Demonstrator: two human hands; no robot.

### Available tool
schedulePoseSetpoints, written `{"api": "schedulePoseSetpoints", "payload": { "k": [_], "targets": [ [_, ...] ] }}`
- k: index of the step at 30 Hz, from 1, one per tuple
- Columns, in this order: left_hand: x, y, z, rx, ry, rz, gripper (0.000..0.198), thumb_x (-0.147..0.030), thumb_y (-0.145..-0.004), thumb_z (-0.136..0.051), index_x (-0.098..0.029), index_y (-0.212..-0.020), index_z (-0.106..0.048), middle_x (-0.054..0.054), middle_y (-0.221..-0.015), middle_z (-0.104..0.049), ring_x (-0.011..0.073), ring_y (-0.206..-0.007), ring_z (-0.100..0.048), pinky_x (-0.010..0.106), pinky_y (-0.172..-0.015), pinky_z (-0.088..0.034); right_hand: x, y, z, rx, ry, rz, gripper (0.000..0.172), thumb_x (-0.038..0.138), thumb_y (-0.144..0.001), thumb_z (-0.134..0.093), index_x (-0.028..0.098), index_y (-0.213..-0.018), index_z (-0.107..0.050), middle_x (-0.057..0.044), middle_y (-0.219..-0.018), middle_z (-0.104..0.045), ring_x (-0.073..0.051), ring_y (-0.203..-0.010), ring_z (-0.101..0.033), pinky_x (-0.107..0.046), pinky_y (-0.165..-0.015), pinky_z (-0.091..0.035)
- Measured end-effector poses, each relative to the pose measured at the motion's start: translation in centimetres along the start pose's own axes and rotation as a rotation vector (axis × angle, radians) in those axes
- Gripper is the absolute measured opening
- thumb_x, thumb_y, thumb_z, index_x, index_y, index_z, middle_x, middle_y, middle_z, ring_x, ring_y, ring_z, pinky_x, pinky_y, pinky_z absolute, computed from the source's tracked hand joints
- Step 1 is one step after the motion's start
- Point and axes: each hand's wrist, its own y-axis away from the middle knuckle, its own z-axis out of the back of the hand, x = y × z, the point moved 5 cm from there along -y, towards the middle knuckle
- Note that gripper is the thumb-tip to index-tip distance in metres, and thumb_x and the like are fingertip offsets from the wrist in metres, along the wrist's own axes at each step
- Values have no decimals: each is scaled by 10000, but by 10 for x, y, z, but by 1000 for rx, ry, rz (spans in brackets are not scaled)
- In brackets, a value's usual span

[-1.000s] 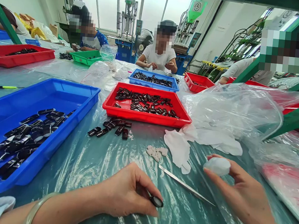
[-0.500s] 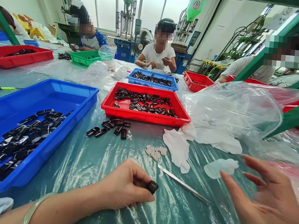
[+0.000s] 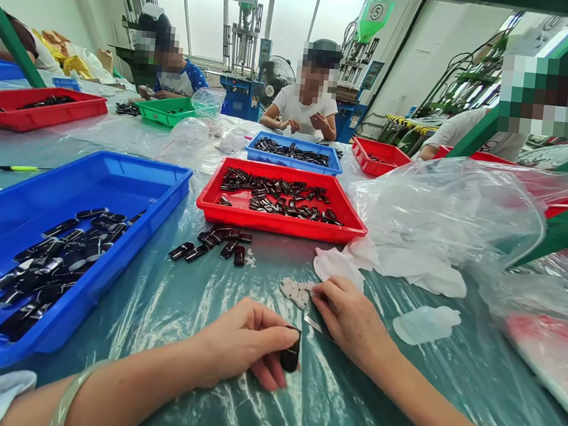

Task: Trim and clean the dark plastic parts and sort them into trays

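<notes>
My left hand (image 3: 246,343) rests on the plastic-covered table, fingers closed round a small black glossy piece (image 3: 291,357) held on end. My right hand (image 3: 349,316) lies over the metal blade (image 3: 312,321), fingers curled down onto it beside a heap of small pale scraps (image 3: 296,292). A white wad (image 3: 425,323) lies loose on the table to the right of that hand. A short row of black pieces (image 3: 215,242) sits in front of the red tray (image 3: 283,223).
A blue tray (image 3: 116,177) with several black pieces stands at the left. White cloths (image 3: 409,268) and a big clear plastic bag (image 3: 445,208) lie at the right. Other people sit at the far side with more trays. A pen (image 3: 23,168) lies far left.
My right hand dropped the white wad on the table, then moved left onto the metal blade. My left hand turned the black piece upright.
</notes>
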Motion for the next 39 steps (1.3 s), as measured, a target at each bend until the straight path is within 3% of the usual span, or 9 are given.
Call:
{"api": "schedulePoseSetpoints", "payload": {
  "k": [6, 11, 15, 18, 20, 28, 39],
  "targets": [
    [1, 0, -3, 50, 129, 27, 428, -495, -713, -561, -71, -669, -598, 106, -721, -630, 106, -512, -583, 178, -445, -446, -4, 6, -3, -16, -32, -64, 166, 154, -832, -422, 178, -692, -508, -46, -705, -558, -165, -641, -548, -298, -592, -469],
    [3, -1, -2, 19, 32, 34, 308, -363, -649, -645, -70, -743, -635, 63, -678, -617, 95, -512, -568, 170, -460, -448, 0, 16, 12, -30, -148, -123, 134, 209, -843, -464, 188, -732, -537, -7, -657, -588, -130, -591, -561, -239, -546, -460],
    [6, -2, -2, 10, -105, 48, 258, -269, -620, -658, -78, -792, -675, -7, -536, -546, 74, -477, -511, 178, -497, -447, 13, 21, 20, 27, -427, -155, 112, 230, -800, -562, 195, -694, -568, 20, -660, -619, -106, -608, -590, -187, -563, -471],
    [6, -1, -2, 36, -175, 22, 217, -242, -639, -636, -87, -779, -694, -13, -549, -536, 68, -477, -488, 177, -500, -433, 23, 25, 21, 43, -702, -168, 90, 205, -781, -592, 192, -694, -612, 1, -708, -651, -117, -645, -615, -189, -581, -479],
    [5, -1, -2, 37, -195, 9, 206, -233, -647, -626, -93, -779, -701, -14, -555, -530, 76, -489, -493, 180, -500, -432, 31, 26, 22, 34, -766, -127, 79, 173, -785, -589, 198, -730, -640, -6, -735, -664, -112, -655, -624, -182, -585, -485],
    [1, -1, -3, 79, -253, -68, 212, -193, -692, -583, -145, -841, -726, -25, -547, -498, 69, -492, -480, 161, -487, -416, 49, 29, 24, -14, -672, 143, 208, 30, -765, -549, 190, -844, -655, -43, -799, -669, -104, -686, -627, -173, -600, -509],
    [1, -1, -3, 79, -269, -106, 228, -183, -705, -578, -161, -876, -727, -21, -564, -507, 75, -506, -486, 172, -501, -438, 51, 36, 23, -52, -606, 199, 308, -22, -746, -535, 193, -942, -637, -50, -809, -649, -111, -701, -618, -183, -606, -514]
  ]
}}
